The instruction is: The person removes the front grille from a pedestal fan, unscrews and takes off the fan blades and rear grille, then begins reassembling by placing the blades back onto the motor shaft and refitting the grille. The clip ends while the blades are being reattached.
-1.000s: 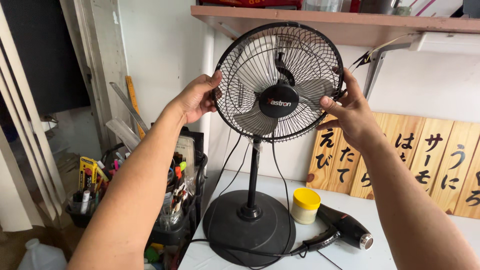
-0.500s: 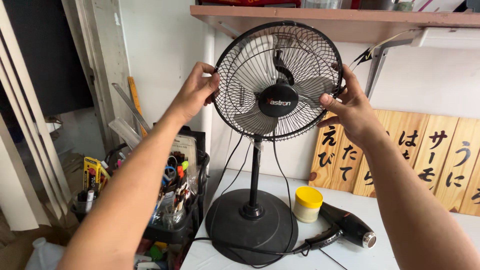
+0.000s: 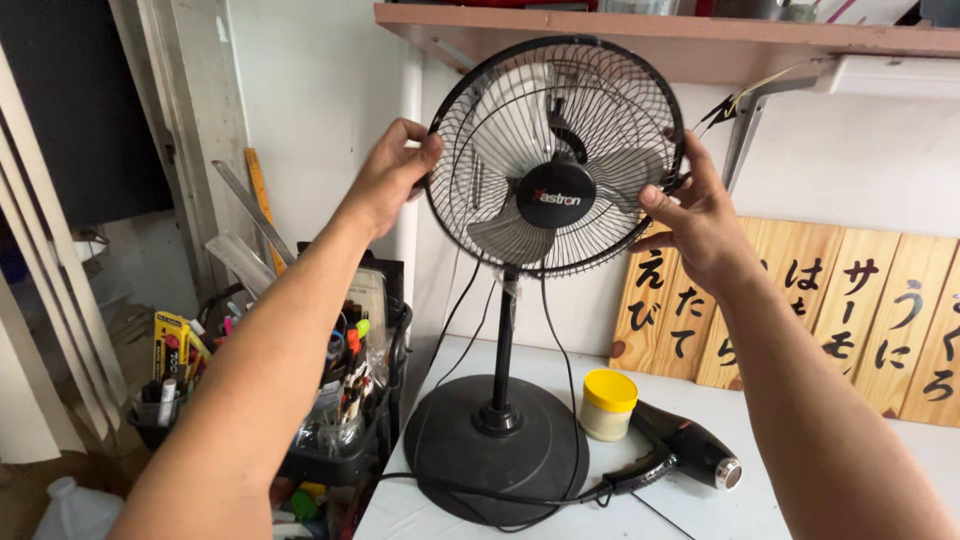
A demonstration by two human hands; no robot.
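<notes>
The black fan (image 3: 556,160) stood on its round base (image 3: 497,460) on the white table (image 3: 700,510), both hands pinching the guard's rim: left hand (image 3: 392,172) and right hand (image 3: 700,215) closed on the wire. Uneven pulling could probably tip it onto the yellow-lidded jar (image 3: 608,404) just beside.

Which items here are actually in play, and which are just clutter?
In play:
- black fan, on its stand on the white table
- left hand, gripping the guard's left rim
- right hand, gripping the right rim

Lying about:
- yellow-lidded jar
- black hair dryer
- tool caddy of pens and tools
- wooden signs
- shelf
</notes>
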